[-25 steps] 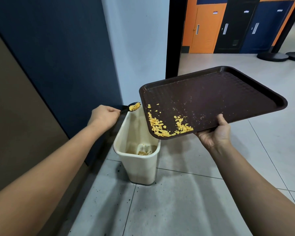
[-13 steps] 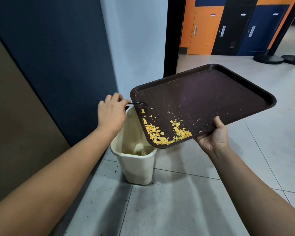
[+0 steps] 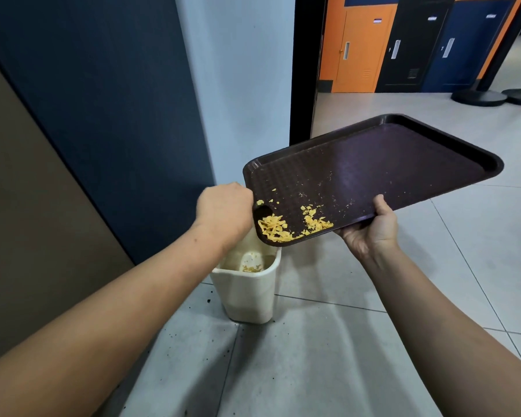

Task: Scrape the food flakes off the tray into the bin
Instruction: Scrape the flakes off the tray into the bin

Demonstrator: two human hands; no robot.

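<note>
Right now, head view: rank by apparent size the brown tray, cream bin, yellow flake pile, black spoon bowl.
1. Dark brown plastic tray
2. Cream plastic bin, though partly hidden by the left forearm
3. Yellow flake pile
4. Black spoon bowl, smallest

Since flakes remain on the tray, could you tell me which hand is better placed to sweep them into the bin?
The left hand: it grips the black spoon at the flakes above the bin. The right hand holds the tray.

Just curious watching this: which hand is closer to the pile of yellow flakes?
Left. The left hand is right beside the yellow flakes at the tray corner; the right hand holds the near edge farther along.
</note>
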